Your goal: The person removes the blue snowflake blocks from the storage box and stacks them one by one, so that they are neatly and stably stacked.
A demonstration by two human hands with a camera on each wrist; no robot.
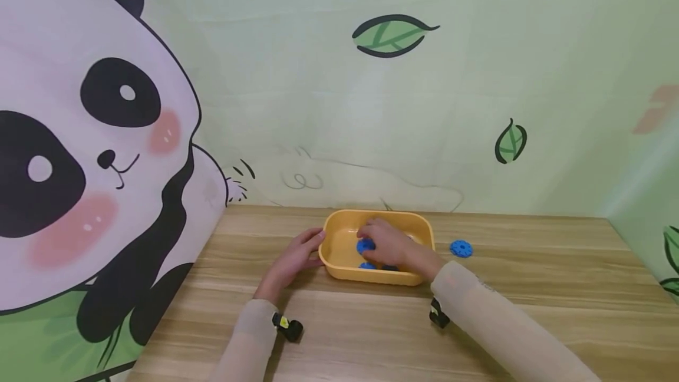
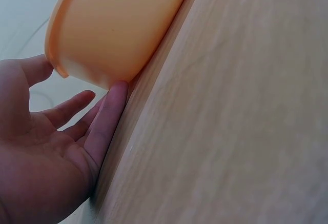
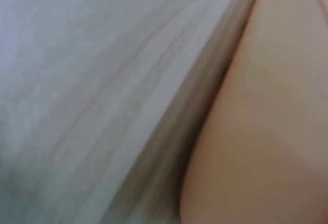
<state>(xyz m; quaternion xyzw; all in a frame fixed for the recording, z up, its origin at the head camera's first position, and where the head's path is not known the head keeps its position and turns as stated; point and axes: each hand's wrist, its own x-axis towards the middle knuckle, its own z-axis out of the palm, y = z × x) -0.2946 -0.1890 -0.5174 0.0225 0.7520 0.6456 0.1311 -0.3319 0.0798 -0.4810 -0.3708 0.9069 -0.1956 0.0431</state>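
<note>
A yellow plastic basin (image 1: 339, 275) stands on the table, with several blue notched discs (image 1: 367, 265) inside. My right hand (image 1: 389, 241) reaches down into it, fingers bent, and pinches a blue notched disc (image 1: 365, 246) between fingers and thumb; the hand partly covers this disc. At the basin's left end is my left hand (image 1: 295, 257). In the left wrist view that hand (image 2: 51, 142) touches the rim with one fingertip and the lower wall with another, its fingers extended. The right wrist view shows the basin's outer wall (image 3: 261, 116), and the right hand is out of sight there.
Another blue notched disc (image 1: 461, 248) lies on the wood-grain table (image 1: 366, 329), just right of the basin. Behind the table's back edge rises a pale green backdrop (image 1: 297, 105) printed with a panda and leaves.
</note>
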